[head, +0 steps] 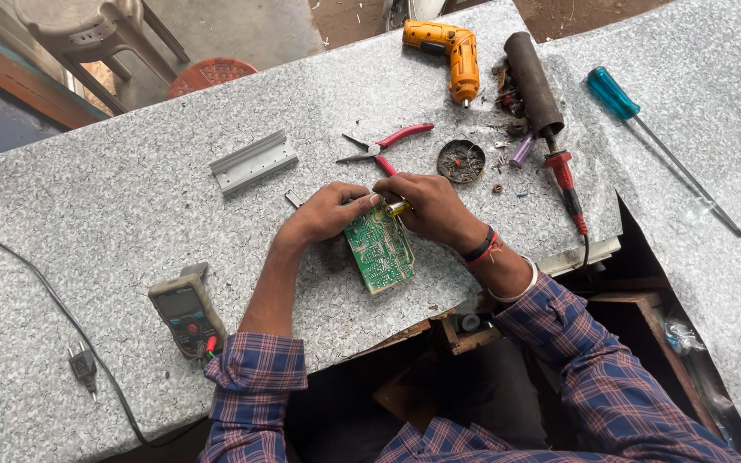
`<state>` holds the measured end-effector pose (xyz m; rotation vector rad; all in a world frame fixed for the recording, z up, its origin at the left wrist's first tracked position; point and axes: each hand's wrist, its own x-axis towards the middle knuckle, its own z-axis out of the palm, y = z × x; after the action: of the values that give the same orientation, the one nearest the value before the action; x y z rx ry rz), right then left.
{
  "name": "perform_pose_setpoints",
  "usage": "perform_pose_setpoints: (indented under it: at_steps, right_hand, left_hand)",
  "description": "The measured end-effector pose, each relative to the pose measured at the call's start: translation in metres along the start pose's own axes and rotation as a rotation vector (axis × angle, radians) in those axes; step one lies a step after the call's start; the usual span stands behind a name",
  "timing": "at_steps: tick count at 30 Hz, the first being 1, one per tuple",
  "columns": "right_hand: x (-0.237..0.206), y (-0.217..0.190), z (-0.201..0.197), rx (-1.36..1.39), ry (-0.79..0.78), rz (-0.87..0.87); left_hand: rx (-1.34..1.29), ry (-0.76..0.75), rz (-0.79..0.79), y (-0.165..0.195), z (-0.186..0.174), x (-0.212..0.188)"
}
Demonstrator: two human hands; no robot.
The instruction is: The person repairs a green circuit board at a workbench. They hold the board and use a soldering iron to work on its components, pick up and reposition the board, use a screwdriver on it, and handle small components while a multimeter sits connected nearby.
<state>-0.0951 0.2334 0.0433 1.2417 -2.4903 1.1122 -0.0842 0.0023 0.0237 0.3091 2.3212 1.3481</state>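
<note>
The green circuit board (378, 249) lies flat on the speckled grey table (113, 197), just in front of the person, and everything else is placed here in relation to it. How far the work on it has come cannot be read from this view; the board is whole, its green side up, and both hands meet at its far edge, so the handling looks to be in progress and not finished.

Beyond the board to the right lie a dark cylindrical tool (533, 82) and a yellow cordless screwdriver (452, 51). Further right, well apart, rests a blue-handled screwdriver (645, 129). Left of the board sit a grey aluminium heat sink (253, 160) and, nearer the person, a multimeter (186, 314). Just beyond the board are red-handled pliers (388, 142), a red-handled soldering iron (566, 178) and a small round tin of scraps (461, 161).

The left hand (326, 213) is curled, fingers pressing on the board's far left corner. The right hand (430, 208) is closed narrowly around a small yellowish part (398, 207) at the board's far edge; what that part is cannot be told. The fingertips of both hands nearly touch.
</note>
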Motion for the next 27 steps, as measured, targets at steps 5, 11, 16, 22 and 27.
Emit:
perform_pose_setpoints:
  at_steps: [5,11,16,22,27]
  right_hand:
    - [0.0003,0.0004,-0.0002,-0.004,-0.003,-0.01]
    - [0.0002,0.0001,-0.0007,-0.007,-0.01,-0.003]
    - [0.0004,0.0009,-0.0006,-0.012,-0.006,-0.016]
    - [0.0006,0.0008,-0.0004,-0.016,-0.019,-0.005]
    - [0.001,0.0014,-0.0009,-0.009,-0.015,0.004]
  left_hand:
    - [-0.009,-0.001,0.033,-0.0026,0.0012,0.0014]
    - [0.005,-0.013,-0.05,-0.0029,0.0019,0.0025]
    - [-0.009,-0.008,-0.03,-0.0031,0.0028,0.0022]
    - [-0.007,0.001,-0.013,-0.0031,0.003,0.0018]
    - [0.014,-0.011,-0.052,-0.0016,0.0023,0.0021]
